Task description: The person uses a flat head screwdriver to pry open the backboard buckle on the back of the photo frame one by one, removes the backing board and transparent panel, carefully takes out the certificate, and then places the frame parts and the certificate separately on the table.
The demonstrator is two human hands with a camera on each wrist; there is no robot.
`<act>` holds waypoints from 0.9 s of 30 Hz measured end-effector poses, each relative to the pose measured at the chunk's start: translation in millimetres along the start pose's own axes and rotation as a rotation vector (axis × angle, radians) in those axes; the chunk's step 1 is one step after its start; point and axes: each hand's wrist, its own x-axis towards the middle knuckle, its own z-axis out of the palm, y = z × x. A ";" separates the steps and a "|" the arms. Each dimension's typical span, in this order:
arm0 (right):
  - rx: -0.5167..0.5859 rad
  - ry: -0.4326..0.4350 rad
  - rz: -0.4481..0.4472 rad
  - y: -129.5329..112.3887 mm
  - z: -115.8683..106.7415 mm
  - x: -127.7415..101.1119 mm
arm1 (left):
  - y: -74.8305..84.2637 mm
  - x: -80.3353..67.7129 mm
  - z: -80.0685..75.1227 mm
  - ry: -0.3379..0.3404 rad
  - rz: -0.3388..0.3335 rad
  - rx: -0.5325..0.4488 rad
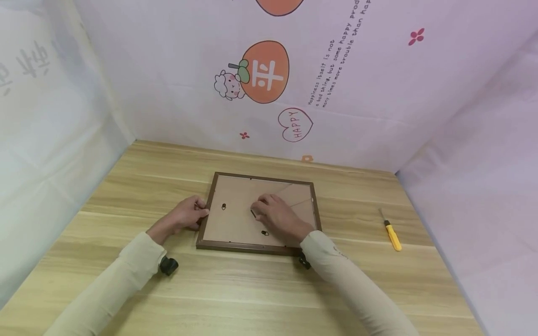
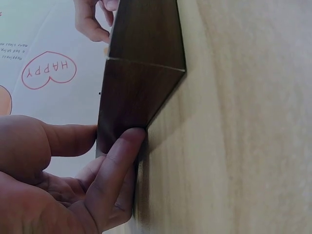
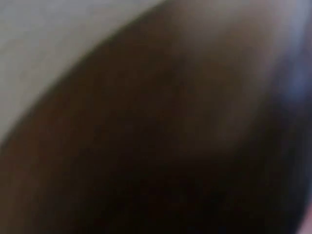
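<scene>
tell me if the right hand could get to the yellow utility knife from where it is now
Probably yes. The right hand rests on the back of the picture frame, and the yellow utility knife lies on the same side, on bare wooden table, with nothing between them.

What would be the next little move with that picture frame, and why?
Probably turn the next clip aside. The picture frame lies back up, the left hand steadies its left edge, and the right hand rests on the backing board, which looks still seated.

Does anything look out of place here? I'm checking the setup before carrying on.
Only the yellow utility knife, lying loose on the table with its blade apparently out. The picture frame lies face down and looks intact.
</scene>
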 end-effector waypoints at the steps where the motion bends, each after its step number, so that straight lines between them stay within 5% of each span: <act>1: 0.003 0.006 -0.004 0.6 -0.1 -0.3 | 0.4 -0.5 -0.5 -0.005 0.002 -0.006; 8: 0.003 0.014 -0.013 3.3 -0.3 -1.3 | 1.5 -3.3 -3.7 -0.051 0.040 -0.013; 27: 0.065 0.004 0.017 3.9 -5.5 1.0 | -0.6 2.6 -2.9 -0.030 -0.003 -0.014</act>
